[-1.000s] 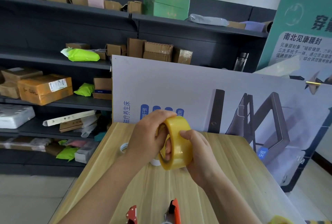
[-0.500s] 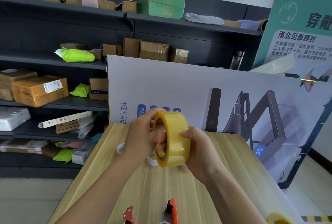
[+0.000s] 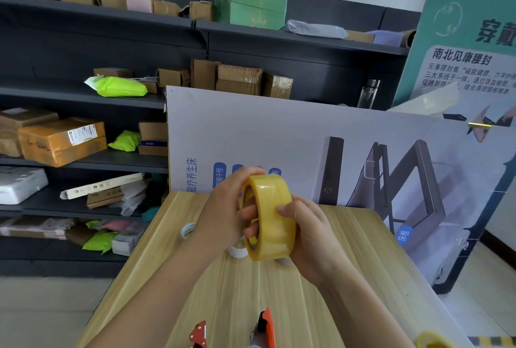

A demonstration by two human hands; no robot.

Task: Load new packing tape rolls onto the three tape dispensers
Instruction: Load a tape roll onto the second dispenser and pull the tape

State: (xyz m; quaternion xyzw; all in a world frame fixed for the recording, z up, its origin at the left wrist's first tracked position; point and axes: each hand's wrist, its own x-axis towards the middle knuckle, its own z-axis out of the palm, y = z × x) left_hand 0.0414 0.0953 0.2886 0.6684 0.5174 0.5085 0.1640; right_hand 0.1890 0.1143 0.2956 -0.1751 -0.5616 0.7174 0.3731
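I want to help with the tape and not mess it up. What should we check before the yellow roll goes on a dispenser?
1. Roll held safely: ok. The left hand and right hand both grip the yellow tape roll above the table.
2. Loose tape end found: cannot tell; none shows.
3. Dispensers close by: ok. The red dispenser and orange dispenser lie near the person.
4. Dispenser spindles empty: cannot tell; the picture cuts them off.
5. All three dispensers there: cannot tell; only two show.
6. Another roll ready: ok. A spare yellow roll shows at the bottom right.
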